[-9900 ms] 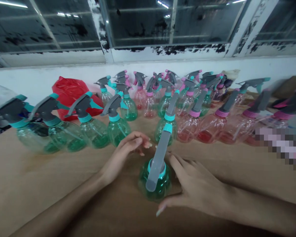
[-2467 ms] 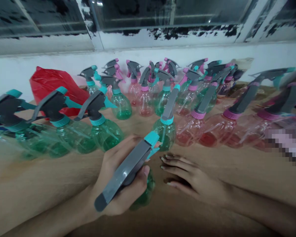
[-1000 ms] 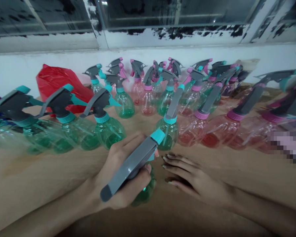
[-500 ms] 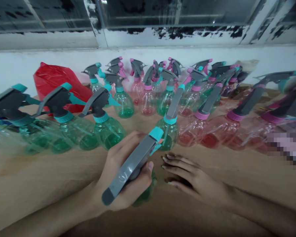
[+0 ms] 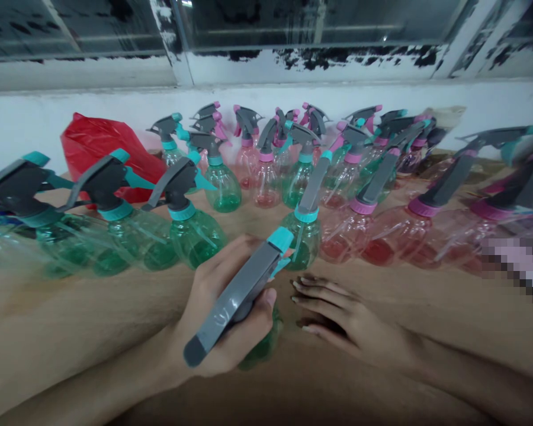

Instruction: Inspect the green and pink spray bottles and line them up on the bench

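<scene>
A green spray bottle (image 5: 242,296) with a grey trigger head and teal nozzle is in front of me. My left hand (image 5: 213,290) is wrapped round its neck just below the head, and covers most of the bottle's body. To the right of it, my right hand (image 5: 337,313) rests on the table, fingers stretched toward the bottle, holding nothing. Just beyond the held bottle stands another green spray bottle (image 5: 305,242) with a teal collar. A further green spray bottle (image 5: 195,236) is close behind my left hand.
Green spray bottles (image 5: 115,236) line the left, and pink spray bottles (image 5: 382,236) with magenta collars line the right. Several mixed bottles (image 5: 266,183) are grouped behind. A red plastic bag (image 5: 106,148) lies at back left on the wooden table (image 5: 115,313), near the wall. At right is a pixelated patch.
</scene>
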Tool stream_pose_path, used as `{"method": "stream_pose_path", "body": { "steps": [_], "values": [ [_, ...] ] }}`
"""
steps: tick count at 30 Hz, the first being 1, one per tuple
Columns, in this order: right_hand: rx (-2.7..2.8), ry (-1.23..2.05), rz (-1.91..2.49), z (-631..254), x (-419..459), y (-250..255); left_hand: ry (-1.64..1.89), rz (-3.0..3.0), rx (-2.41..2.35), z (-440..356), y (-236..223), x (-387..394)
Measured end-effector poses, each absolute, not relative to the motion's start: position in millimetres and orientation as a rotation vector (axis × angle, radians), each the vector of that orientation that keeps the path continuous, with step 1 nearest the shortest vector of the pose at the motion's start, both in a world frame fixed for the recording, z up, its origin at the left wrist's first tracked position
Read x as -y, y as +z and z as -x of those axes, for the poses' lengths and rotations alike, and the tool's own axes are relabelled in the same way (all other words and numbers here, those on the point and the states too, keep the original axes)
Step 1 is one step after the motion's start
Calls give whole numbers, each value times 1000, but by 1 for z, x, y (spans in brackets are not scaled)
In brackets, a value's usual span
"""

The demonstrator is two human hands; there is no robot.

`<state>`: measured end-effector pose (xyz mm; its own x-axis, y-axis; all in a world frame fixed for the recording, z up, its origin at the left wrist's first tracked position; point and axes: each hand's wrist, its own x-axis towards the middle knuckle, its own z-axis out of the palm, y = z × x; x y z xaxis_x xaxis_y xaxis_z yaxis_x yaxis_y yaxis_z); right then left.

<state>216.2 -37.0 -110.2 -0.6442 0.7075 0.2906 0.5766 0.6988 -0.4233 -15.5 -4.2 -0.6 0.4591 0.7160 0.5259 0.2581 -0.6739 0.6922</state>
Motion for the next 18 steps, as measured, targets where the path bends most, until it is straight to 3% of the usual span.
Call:
{"method": "stream_pose_path", "body": {
  "steps": [18],
  "values": [
    [2459, 407, 1025, -214, 39, -105, 1096, -2208, -1010, 24, -2, 0]
  ]
}}
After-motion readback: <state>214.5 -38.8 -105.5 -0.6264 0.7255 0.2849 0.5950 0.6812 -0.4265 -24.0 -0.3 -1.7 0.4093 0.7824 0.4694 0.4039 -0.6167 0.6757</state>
